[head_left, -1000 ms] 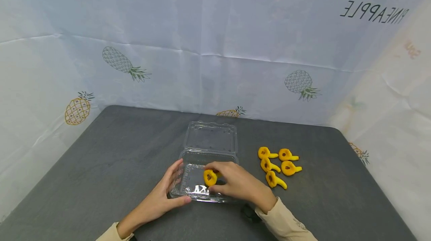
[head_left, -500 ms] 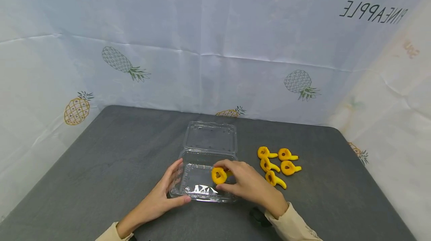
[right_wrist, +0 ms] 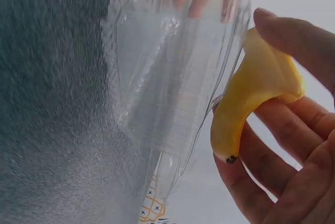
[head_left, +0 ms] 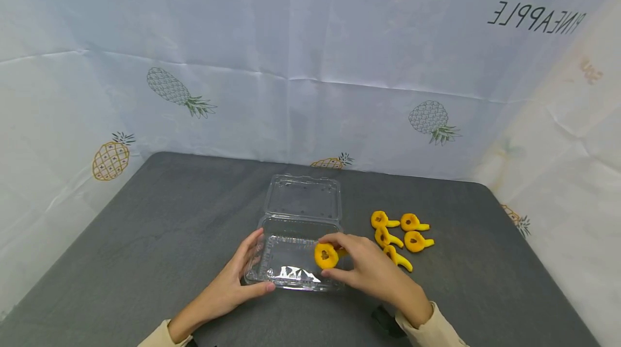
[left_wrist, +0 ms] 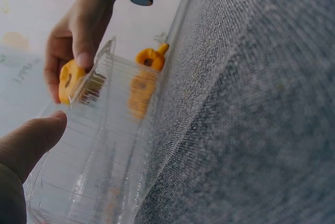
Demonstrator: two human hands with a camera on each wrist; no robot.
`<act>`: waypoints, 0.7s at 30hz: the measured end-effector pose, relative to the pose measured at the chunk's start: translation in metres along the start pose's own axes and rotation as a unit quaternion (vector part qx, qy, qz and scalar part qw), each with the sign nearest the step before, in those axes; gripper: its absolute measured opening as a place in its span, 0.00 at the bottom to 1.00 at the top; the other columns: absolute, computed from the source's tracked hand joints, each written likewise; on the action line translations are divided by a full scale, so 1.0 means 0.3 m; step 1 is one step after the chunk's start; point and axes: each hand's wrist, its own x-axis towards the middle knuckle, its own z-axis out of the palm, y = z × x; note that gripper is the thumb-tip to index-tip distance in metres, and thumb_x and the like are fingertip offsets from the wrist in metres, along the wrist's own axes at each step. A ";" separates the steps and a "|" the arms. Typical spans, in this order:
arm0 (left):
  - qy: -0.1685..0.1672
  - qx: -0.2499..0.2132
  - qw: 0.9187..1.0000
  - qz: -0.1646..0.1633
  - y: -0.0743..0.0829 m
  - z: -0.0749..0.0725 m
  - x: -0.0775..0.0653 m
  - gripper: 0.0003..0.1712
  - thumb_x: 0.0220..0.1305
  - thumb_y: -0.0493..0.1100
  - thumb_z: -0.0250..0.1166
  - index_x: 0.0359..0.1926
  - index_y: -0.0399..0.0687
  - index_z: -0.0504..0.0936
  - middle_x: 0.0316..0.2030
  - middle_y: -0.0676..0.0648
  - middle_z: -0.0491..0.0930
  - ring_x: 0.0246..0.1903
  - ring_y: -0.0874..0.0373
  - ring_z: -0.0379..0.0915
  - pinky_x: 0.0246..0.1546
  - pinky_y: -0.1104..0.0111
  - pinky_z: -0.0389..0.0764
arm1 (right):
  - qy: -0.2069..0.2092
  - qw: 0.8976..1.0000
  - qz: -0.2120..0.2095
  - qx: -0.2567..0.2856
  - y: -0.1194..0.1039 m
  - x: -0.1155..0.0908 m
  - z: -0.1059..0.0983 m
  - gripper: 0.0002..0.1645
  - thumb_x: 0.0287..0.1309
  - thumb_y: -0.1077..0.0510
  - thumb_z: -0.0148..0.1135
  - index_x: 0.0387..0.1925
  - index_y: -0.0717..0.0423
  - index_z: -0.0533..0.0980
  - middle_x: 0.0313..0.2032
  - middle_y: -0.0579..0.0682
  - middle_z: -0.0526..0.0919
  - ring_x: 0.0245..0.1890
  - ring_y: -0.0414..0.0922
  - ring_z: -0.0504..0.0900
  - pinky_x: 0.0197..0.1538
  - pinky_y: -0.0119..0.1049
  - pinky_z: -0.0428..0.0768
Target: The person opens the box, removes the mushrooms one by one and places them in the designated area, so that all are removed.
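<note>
My right hand (head_left: 371, 269) pinches a yellow trumpet-shaped piece (head_left: 326, 256), like a chanterelle, between thumb and fingers. Its ringed hollow end faces left in the head view. In the right wrist view the piece's curved stem (right_wrist: 230, 124) ends in a dark tip. The piece is held above the right part of a transparent plastic clamshell box (head_left: 278, 252). At the box's left front corner, my left hand (head_left: 228, 282) holds the wall, thumb at the front rim and fingers along the side. Those fingers show partly through the plastic.
Several more yellow pieces (head_left: 415, 242) lie grouped on the dark grey table (head_left: 194, 201), right of the box. The box's lid (head_left: 304, 196) is folded back, away from me. Behind the table hangs a pale cloth (head_left: 291, 94) printed with pineapples.
My right hand has moved rightward with the yellow piece, from over the middle of the box to its right part. The left hand and the box have stayed in place.
</note>
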 end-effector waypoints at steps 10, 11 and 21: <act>-0.001 0.001 1.000 -0.012 0.003 -0.001 0.001 0.57 0.59 0.44 0.73 0.78 0.49 0.43 0.76 0.35 0.47 0.74 0.32 0.49 0.67 0.83 0.64 | 0.031 0.999 -0.005 0.007 0.020 -0.059 -0.002 0.28 0.56 0.48 0.73 0.57 0.50 0.76 0.50 0.39 0.84 0.46 0.36 0.84 0.49 0.35 0.86; -0.002 0.001 1.000 -0.013 0.003 -0.001 0.002 0.57 0.59 0.44 0.73 0.78 0.50 0.43 0.77 0.35 0.47 0.74 0.32 0.49 0.67 0.83 0.64 | 0.033 0.999 -0.004 0.007 0.023 -0.064 -0.004 0.29 0.55 0.48 0.73 0.57 0.50 0.76 0.50 0.39 0.84 0.46 0.36 0.84 0.49 0.35 0.86; -0.002 0.004 1.000 -0.012 0.004 -0.002 0.002 0.57 0.59 0.44 0.73 0.78 0.50 0.43 0.76 0.35 0.47 0.74 0.32 0.49 0.67 0.82 0.64 | 0.049 0.999 0.020 0.012 0.060 -0.120 -0.033 0.28 0.56 0.43 0.71 0.55 0.49 0.77 0.50 0.38 0.83 0.45 0.35 0.83 0.47 0.33 0.86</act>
